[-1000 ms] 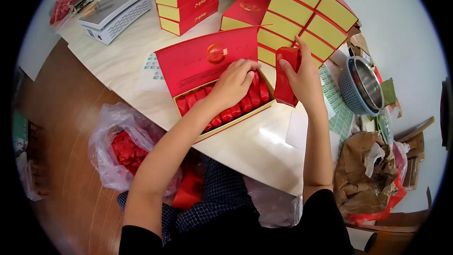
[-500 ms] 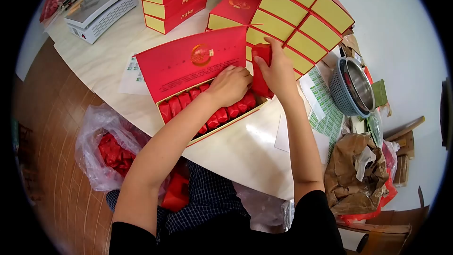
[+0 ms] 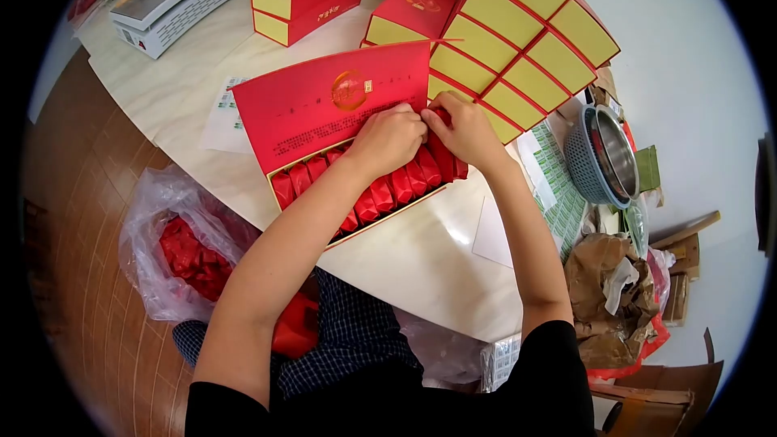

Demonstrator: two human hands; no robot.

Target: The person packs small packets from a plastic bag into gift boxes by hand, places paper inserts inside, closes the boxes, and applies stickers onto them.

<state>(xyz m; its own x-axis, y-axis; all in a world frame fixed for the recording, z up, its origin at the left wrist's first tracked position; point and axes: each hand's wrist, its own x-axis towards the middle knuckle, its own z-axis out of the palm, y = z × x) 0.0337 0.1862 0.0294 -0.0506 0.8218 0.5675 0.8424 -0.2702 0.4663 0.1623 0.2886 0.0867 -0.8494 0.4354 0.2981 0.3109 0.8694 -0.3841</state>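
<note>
An open red box with a yellow rim, its printed lid [image 3: 324, 105] raised at the back, lies on the table. Rows of small red packets [image 3: 401, 186] fill it. My left hand [image 3: 388, 139] reaches over the box, fingers bent down among the packets near the lid; what its fingertips touch is hidden. At the box's right end my right hand [image 3: 463, 131] is closed on a larger red packet [image 3: 443, 159], which stands against the end of the rows. The fingers of both hands nearly meet.
Stacked red boxes [image 3: 307, 0] and a wall of yellow-ended boxes [image 3: 502, 28] stand behind. A scale [image 3: 174, 4] is at back left, a blue basket [image 3: 587, 158] at right. A plastic bag of red packets [image 3: 190, 259] lies below left.
My right hand has brought the red packet down and left into the box's right end, beside my left hand. The view has shifted slightly.
</note>
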